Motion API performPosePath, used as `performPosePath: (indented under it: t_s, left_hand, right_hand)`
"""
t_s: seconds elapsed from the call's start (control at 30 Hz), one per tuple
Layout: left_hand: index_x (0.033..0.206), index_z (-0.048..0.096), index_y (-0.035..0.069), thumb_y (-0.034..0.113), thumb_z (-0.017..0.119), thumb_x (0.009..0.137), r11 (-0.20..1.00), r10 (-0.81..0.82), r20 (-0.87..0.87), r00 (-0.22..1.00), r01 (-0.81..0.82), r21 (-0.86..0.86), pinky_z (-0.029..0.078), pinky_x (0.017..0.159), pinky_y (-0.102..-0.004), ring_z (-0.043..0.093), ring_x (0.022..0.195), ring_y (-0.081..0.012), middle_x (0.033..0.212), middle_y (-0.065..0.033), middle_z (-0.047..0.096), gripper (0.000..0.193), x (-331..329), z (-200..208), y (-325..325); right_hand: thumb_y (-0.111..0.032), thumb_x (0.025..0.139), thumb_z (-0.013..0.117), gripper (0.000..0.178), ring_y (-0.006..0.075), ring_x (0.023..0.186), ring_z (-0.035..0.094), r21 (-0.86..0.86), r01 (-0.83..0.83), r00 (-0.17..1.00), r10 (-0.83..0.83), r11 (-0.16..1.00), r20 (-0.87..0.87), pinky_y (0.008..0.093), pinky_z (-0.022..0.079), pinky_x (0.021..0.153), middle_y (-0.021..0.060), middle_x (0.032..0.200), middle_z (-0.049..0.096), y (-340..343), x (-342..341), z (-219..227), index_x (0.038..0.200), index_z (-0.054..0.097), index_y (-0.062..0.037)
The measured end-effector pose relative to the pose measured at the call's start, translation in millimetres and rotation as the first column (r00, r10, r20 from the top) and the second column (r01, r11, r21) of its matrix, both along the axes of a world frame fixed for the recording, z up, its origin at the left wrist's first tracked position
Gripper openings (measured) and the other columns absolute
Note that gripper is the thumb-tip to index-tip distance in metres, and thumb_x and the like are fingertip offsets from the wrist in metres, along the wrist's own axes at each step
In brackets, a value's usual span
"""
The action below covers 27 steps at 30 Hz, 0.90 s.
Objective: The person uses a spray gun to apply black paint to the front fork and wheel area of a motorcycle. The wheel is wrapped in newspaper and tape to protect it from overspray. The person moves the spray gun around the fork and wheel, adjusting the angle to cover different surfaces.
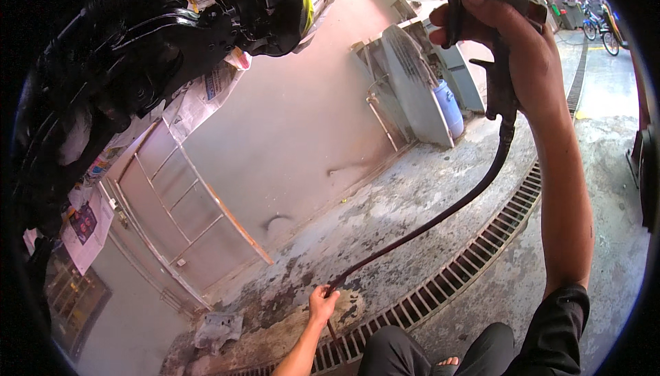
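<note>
My right hand (526, 39), raised at the upper right, is wrapped round the handle of a dark spray gun (504, 84). A blurred patch covers part of the gun's top, at the upper edge. From the base of its handle a dark red-brown hose (430, 223) curves down to the left. Low in the middle, my left hand (321, 305) is closed round this hose, whose end passes on below it toward the floor. At the upper left, to the left of the gun and apart from it, stands a glossy black assembly of ribbed and tubular parts (137, 49).
Newspaper sheets (199, 104) hang around the black assembly. A metal frame (189, 197) leans on the wall. Panels (412, 80) and a blue barrel (449, 108) stand beyond. A grated drain (440, 286) crosses the stained floor near my knees. Bicycles (605, 29) are far right.
</note>
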<state>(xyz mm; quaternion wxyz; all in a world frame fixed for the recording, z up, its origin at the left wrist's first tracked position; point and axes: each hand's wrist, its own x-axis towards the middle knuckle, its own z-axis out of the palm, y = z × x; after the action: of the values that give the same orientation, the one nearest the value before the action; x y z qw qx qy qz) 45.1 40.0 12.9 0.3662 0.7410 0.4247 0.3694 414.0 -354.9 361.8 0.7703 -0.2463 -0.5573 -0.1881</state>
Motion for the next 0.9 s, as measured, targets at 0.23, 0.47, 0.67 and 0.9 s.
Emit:
performPosePath:
  t_s: [0.23, 0.47, 0.67, 0.9]
  left_hand:
    - [0.095, 0.065, 0.002, 0.023, 0.078, 0.091, 0.999, -0.030, 0.145, 0.989, 0.027, 0.020, 0.046, 0.068, -0.0321, 0.056, 0.073, -0.0116, 0.080, -0.0002, 0.063, 0.025, 49.8, -30.7, 18.3]
    - [0.083, 0.062, 0.002, 0.037, 0.071, 0.096, 1.000, -0.020, 0.145, 0.989, 0.017, 0.023, 0.042, 0.062, -0.0372, 0.053, 0.067, -0.0152, 0.070, -0.0030, 0.055, 0.038, 127.8, 13.0, 38.3]
    - [0.079, 0.061, 0.002, 0.034, 0.073, 0.094, 0.997, 0.065, 0.172, 0.983, -0.070, 0.024, 0.042, 0.060, -0.0404, 0.054, 0.062, -0.0205, 0.065, -0.0050, 0.056, 0.037, 142.2, 25.0, 35.1]
    - [0.097, 0.068, 0.000, 0.032, 0.074, 0.093, 0.987, 0.106, 0.292, 0.951, -0.137, 0.087, 0.049, 0.066, -0.0425, 0.063, 0.069, -0.0253, 0.076, -0.0098, 0.065, 0.033, 167.7, 13.1, -16.6]
  right_hand:
    - [-0.022, 0.104, 0.051, 0.037, 0.0298, 0.099, 0.076, -0.038, 0.259, 0.965, -0.260, 0.965, -0.018, 0.0379, 0.054, 0.102, 0.0228, 0.107, 0.075, 18.7, 30.7, 24.8, 0.121, 0.065, 0.0073]
    - [-0.019, 0.101, 0.058, 0.034, 0.0285, 0.093, 0.077, 0.025, 0.339, 0.939, -0.340, 0.940, 0.047, 0.0381, 0.061, 0.088, 0.0191, 0.103, 0.076, 73.6, 41.3, 115.1, 0.122, 0.069, 0.0047]
    - [-0.016, 0.097, 0.060, 0.029, 0.0244, 0.079, 0.074, 0.031, 0.324, 0.943, -0.326, 0.945, 0.066, 0.0359, 0.057, 0.077, 0.0159, 0.090, 0.075, 92.0, 17.2, 136.7, 0.114, 0.071, 0.0044]
    - [-0.017, 0.098, 0.062, 0.032, 0.0224, 0.083, 0.075, -0.099, 0.494, 0.862, -0.472, 0.864, 0.184, 0.0332, 0.057, 0.081, 0.0172, 0.093, 0.076, 66.3, 0.1, 149.1, 0.119, 0.069, 0.0071]
